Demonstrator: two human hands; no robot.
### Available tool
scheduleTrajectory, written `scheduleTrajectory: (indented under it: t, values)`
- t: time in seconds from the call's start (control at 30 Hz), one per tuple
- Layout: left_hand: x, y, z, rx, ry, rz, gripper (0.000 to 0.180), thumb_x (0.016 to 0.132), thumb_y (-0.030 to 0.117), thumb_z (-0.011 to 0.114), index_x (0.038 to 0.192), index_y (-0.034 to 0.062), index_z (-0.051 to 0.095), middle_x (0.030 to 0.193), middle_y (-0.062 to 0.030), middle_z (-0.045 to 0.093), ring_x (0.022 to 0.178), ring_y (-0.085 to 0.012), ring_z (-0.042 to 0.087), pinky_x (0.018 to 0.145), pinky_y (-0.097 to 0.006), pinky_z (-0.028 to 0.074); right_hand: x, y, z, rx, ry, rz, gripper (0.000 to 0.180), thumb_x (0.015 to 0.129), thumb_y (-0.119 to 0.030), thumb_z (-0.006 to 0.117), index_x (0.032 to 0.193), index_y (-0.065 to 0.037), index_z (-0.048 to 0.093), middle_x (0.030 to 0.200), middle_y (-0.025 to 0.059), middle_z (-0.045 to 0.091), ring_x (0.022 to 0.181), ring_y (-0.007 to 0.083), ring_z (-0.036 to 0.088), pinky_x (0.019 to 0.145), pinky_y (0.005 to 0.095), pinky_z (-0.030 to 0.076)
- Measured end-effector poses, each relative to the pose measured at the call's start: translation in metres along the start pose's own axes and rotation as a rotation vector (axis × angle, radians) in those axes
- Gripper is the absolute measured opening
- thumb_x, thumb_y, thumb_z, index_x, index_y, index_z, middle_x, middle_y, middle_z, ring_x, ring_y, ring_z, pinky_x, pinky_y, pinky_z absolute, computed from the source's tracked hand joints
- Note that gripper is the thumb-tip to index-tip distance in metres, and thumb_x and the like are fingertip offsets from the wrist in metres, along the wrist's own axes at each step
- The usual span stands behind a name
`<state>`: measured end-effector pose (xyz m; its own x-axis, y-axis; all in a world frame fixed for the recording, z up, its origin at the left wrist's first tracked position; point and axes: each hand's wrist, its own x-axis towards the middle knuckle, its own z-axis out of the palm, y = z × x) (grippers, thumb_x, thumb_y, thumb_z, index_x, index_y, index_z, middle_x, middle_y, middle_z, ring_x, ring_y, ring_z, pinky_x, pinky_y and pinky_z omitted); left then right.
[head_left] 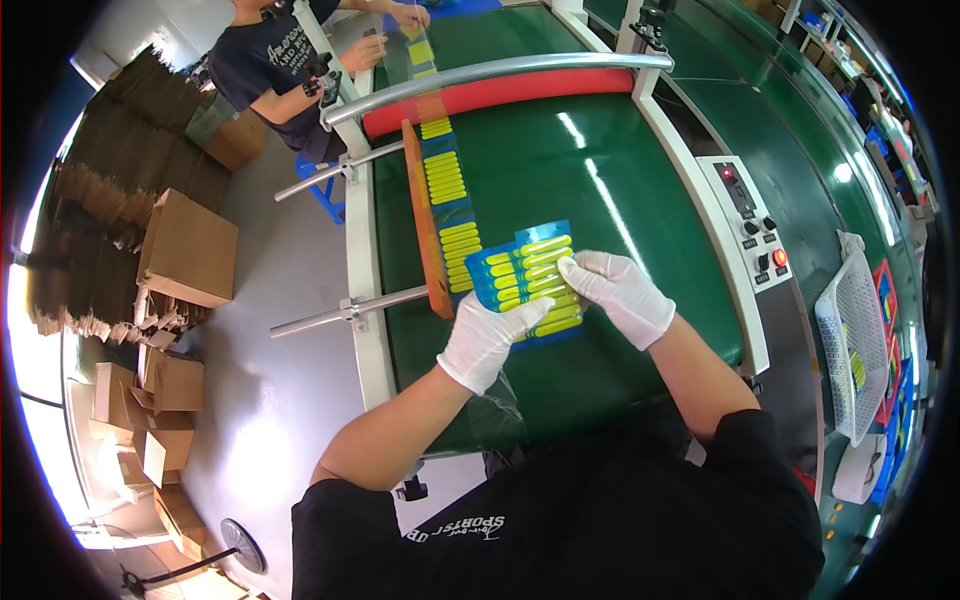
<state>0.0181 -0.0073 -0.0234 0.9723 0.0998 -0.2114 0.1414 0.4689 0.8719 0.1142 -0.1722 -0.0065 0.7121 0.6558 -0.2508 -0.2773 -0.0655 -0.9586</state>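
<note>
Where thumbs (533, 311) press, barely parted fingers (606, 263) grip cards (507, 282).

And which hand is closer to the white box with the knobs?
Right. The right hand is over the green belt, left of the white box; the left hand is farther left, near the orange bar.

Bright light lays white streaks along the glossy green conveyor belt (540, 190). Over the belt, a blue card with lime-yellow sticks (540, 265) is sharp. Left of the belt, smooth grey floor (280, 370) shines and a tall white window (38, 350) burns out. Around the belt, edges bend toward a black fisheye rim.
</note>
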Motion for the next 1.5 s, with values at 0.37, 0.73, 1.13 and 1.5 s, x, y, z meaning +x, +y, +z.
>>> scheduleTrajectory:
  t: [0.37,0.73,1.13,1.5]
  values:
    - [-0.002,0.003,0.002,-0.017,0.015,0.042,0.036,0.083,0.005,0.072,0.117,0.0035,0.06,0.112,-0.0046,0.065,0.099,-0.0136,0.062,0.087,-0.028,0.051,0.001,-0.003,-0.003,-0.022,-0.066,0.061,0.033,0.09,-0.026,0.067,0.101,0.005,0.064,0.085,0.0032,0.065,0.074,0.0066,0.056,0.065,0.0241,0.046]
    - [-0.004,0.004,0.003,0.019,0.025,0.046,0.037,0.083,0.005,0.072,0.117,0.0027,0.059,0.111,-0.0054,0.066,0.099,-0.0151,0.063,0.088,-0.03,0.051,-0.001,0.001,-0.007,-0.004,-0.012,0.041,0.032,0.087,-0.029,0.07,0.093,0.001,0.061,0.078,0.0032,0.061,0.065,0.0086,0.055,0.059,0.0233,0.046]
    - [-0.005,0.008,0.006,-0.089,0.014,0.036,0.031,0.085,0.006,0.07,0.115,0.0029,0.06,0.108,-0.0054,0.066,0.096,-0.0152,0.064,0.086,-0.031,0.052,-0.002,-0.003,-0.004,-0.003,-0.088,0.014,0.025,0.09,-0.024,0.067,0.094,0.001,0.065,0.08,0.003,0.066,0.068,0.0076,0.058,0.063,0.0232,0.047]
    - [-0.005,0.006,0.005,0.013,0.087,0.115,0.03,0.086,0.002,0.067,0.115,0.002,0.06,0.108,-0.0063,0.066,0.097,-0.0161,0.065,0.086,-0.032,0.053,0.0,-0.001,0.006,-0.061,0.051,-0.081,0.031,0.089,-0.03,0.068,0.092,0.001,0.062,0.079,0.0028,0.062,0.066,0.0067,0.054,0.059,0.0211,0.045]
